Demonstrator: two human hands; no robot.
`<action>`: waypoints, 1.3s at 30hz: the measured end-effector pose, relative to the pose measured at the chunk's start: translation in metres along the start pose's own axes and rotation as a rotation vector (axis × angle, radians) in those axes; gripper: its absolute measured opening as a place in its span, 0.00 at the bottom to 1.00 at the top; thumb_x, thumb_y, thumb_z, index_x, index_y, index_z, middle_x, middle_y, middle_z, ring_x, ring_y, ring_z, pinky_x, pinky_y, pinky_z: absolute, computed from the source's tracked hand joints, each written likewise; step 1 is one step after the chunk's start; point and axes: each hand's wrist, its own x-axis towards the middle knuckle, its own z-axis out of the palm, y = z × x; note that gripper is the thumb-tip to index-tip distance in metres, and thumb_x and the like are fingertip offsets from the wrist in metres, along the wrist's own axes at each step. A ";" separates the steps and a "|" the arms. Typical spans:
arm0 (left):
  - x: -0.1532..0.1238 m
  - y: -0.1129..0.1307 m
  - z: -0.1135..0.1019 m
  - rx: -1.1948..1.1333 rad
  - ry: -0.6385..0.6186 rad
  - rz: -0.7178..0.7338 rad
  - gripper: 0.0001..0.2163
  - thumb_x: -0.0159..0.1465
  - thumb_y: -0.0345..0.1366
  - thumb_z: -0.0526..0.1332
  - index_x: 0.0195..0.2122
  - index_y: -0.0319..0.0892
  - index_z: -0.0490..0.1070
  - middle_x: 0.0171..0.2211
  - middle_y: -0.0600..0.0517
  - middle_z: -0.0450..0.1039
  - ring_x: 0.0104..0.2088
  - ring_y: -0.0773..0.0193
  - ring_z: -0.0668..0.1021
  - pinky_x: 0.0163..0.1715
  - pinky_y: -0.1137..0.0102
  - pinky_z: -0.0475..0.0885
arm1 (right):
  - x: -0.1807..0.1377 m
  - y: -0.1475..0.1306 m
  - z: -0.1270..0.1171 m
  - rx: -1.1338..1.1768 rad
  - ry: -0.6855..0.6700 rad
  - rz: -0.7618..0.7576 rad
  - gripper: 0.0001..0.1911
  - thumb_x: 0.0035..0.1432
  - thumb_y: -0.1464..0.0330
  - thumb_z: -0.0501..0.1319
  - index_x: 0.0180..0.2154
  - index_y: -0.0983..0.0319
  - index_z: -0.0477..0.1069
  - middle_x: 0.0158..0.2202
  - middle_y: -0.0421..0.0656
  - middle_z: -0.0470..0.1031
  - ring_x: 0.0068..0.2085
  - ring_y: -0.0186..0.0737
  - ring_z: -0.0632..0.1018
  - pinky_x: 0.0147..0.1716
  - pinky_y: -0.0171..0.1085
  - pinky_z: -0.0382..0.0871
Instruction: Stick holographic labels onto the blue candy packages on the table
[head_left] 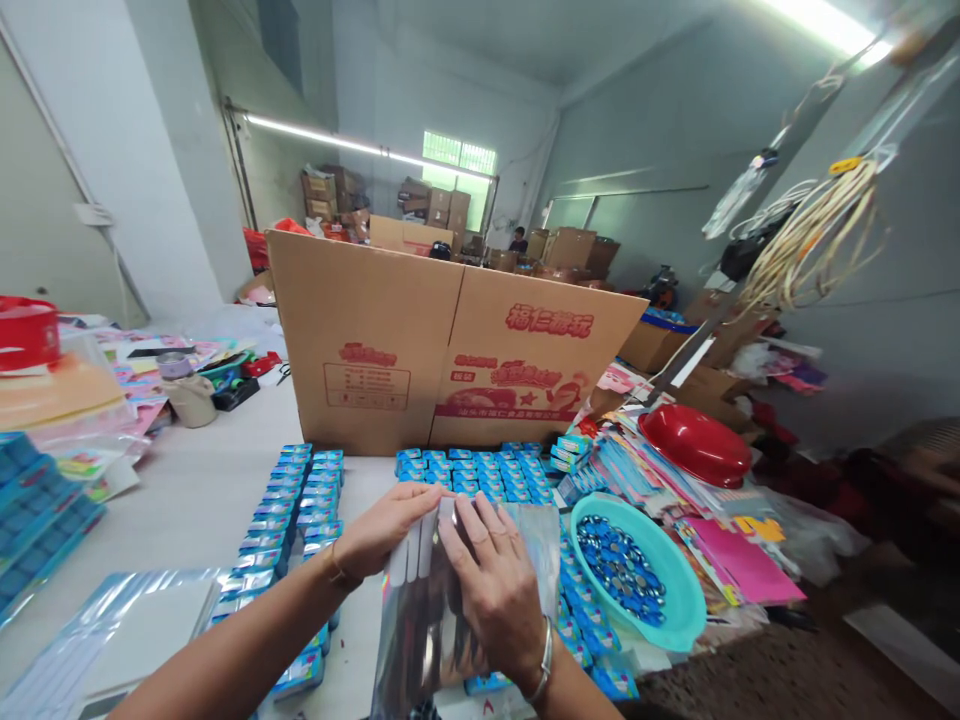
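Note:
A shiny clear plastic bag or sheet [405,620] stands tilted over the table in front of me. My left hand [386,528] pinches its upper left edge, with the fingers closed. Across the upper right of the plastic lies my right hand [495,585], its fingers stretched out over the surface and the thumb hidden. Small blue boxes [262,525] stand in rows left of the hands. More blue boxes [480,470] are lined up just beyond them. Right of my right hand sits a turquoise basin [686,615] holding many blue and silver round pieces [619,570].
A big cardboard sheet [375,330] stands upright behind the boxes. At left are stacked blue boxes [37,520], a flat stack of plastic bags [142,620] and a beige cup [191,400]. A red basin [694,445] rests on printed sheets at right. Coiled cable [810,240] hangs above.

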 end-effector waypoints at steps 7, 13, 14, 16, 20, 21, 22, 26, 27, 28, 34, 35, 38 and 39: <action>0.002 0.005 0.003 -0.004 -0.031 0.016 0.20 0.56 0.49 0.67 0.42 0.38 0.78 0.32 0.48 0.80 0.30 0.62 0.77 0.32 0.72 0.69 | -0.001 0.001 -0.005 -0.019 0.011 -0.025 0.21 0.63 0.76 0.50 0.55 0.61 0.70 0.59 0.51 0.69 0.63 0.53 0.65 0.57 0.53 0.64; 0.007 0.004 -0.001 0.106 -0.024 0.096 0.21 0.56 0.51 0.66 0.41 0.38 0.79 0.35 0.47 0.80 0.36 0.59 0.78 0.38 0.70 0.69 | 0.001 0.003 -0.011 -0.016 -0.019 -0.050 0.21 0.65 0.73 0.50 0.56 0.60 0.69 0.55 0.50 0.73 0.57 0.48 0.71 0.53 0.48 0.68; 0.008 0.004 -0.002 0.137 -0.019 0.112 0.21 0.57 0.51 0.65 0.41 0.38 0.79 0.36 0.47 0.80 0.37 0.59 0.77 0.39 0.70 0.69 | 0.002 0.003 -0.013 -0.006 -0.027 -0.053 0.21 0.65 0.73 0.50 0.56 0.60 0.69 0.55 0.50 0.73 0.56 0.48 0.72 0.52 0.47 0.68; 0.011 0.002 -0.004 0.188 -0.005 0.134 0.21 0.57 0.52 0.65 0.40 0.38 0.79 0.36 0.48 0.80 0.38 0.58 0.77 0.41 0.70 0.69 | 0.003 0.004 -0.016 0.020 -0.053 -0.050 0.20 0.65 0.72 0.50 0.56 0.60 0.70 0.53 0.50 0.74 0.52 0.48 0.73 0.48 0.46 0.70; 0.034 -0.013 -0.017 0.244 -0.033 0.104 0.23 0.58 0.56 0.62 0.40 0.38 0.78 0.32 0.50 0.77 0.30 0.63 0.74 0.31 0.72 0.67 | -0.002 0.008 -0.022 0.112 -0.187 -0.006 0.20 0.64 0.73 0.50 0.54 0.59 0.70 0.49 0.49 0.76 0.42 0.43 0.76 0.40 0.40 0.71; 0.045 -0.021 -0.022 0.255 -0.039 0.088 0.24 0.58 0.57 0.61 0.38 0.38 0.77 0.30 0.50 0.76 0.27 0.65 0.73 0.28 0.73 0.65 | -0.005 0.011 -0.023 0.152 -0.230 0.029 0.19 0.63 0.73 0.51 0.52 0.58 0.71 0.46 0.47 0.77 0.40 0.42 0.76 0.38 0.39 0.70; 0.058 -0.031 -0.028 0.269 -0.038 0.073 0.25 0.57 0.58 0.60 0.36 0.38 0.76 0.28 0.51 0.75 0.25 0.67 0.71 0.26 0.74 0.63 | -0.009 0.014 -0.023 0.210 -0.277 0.077 0.17 0.63 0.73 0.52 0.50 0.57 0.72 0.44 0.46 0.77 0.38 0.40 0.76 0.36 0.37 0.70; 0.120 -0.091 -0.053 0.418 0.014 0.033 0.27 0.57 0.63 0.56 0.29 0.39 0.70 0.22 0.54 0.68 0.22 0.67 0.69 0.23 0.73 0.62 | -0.034 0.035 -0.015 0.641 -0.489 0.441 0.10 0.64 0.68 0.56 0.42 0.55 0.75 0.38 0.41 0.78 0.38 0.38 0.77 0.37 0.33 0.70; 0.134 -0.110 -0.058 0.492 0.041 0.040 0.27 0.57 0.63 0.53 0.28 0.39 0.69 0.22 0.54 0.68 0.22 0.66 0.69 0.24 0.72 0.64 | -0.042 0.041 -0.012 0.791 -0.541 0.575 0.10 0.64 0.65 0.56 0.42 0.56 0.76 0.37 0.41 0.78 0.36 0.37 0.78 0.35 0.33 0.71; 0.146 -0.128 -0.062 0.557 0.067 0.048 0.28 0.58 0.63 0.52 0.27 0.40 0.69 0.22 0.53 0.68 0.24 0.64 0.71 0.26 0.70 0.66 | -0.049 0.048 -0.007 0.944 -0.586 0.718 0.11 0.64 0.62 0.57 0.42 0.56 0.76 0.37 0.41 0.78 0.32 0.37 0.77 0.31 0.33 0.70; 0.159 -0.204 -0.062 0.639 0.250 0.106 0.28 0.54 0.58 0.61 0.46 0.41 0.73 0.54 0.40 0.70 0.59 0.47 0.66 0.58 0.55 0.59 | -0.074 0.069 0.021 1.514 -0.496 1.372 0.25 0.57 0.56 0.63 0.54 0.58 0.70 0.40 0.45 0.79 0.20 0.26 0.70 0.20 0.28 0.59; 0.154 -0.206 -0.062 0.591 0.305 0.080 0.30 0.56 0.59 0.60 0.51 0.41 0.71 0.57 0.40 0.68 0.61 0.48 0.63 0.60 0.55 0.57 | -0.074 0.069 0.027 1.566 -0.452 1.428 0.26 0.56 0.57 0.65 0.55 0.58 0.69 0.40 0.45 0.79 0.20 0.26 0.69 0.19 0.28 0.58; 0.131 -0.198 -0.068 0.157 0.229 -0.167 0.36 0.61 0.63 0.48 0.56 0.38 0.67 0.57 0.37 0.69 0.57 0.48 0.70 0.54 0.56 0.65 | -0.068 0.066 0.049 1.691 -0.364 1.530 0.29 0.54 0.59 0.66 0.56 0.59 0.68 0.40 0.46 0.79 0.19 0.25 0.66 0.18 0.27 0.56; 0.122 -0.192 -0.073 -0.039 0.128 -0.248 0.38 0.61 0.65 0.45 0.56 0.36 0.67 0.55 0.36 0.70 0.54 0.48 0.73 0.51 0.57 0.68 | -0.065 0.064 0.059 1.717 -0.342 1.552 0.29 0.54 0.59 0.67 0.56 0.59 0.67 0.40 0.46 0.79 0.19 0.24 0.65 0.18 0.27 0.56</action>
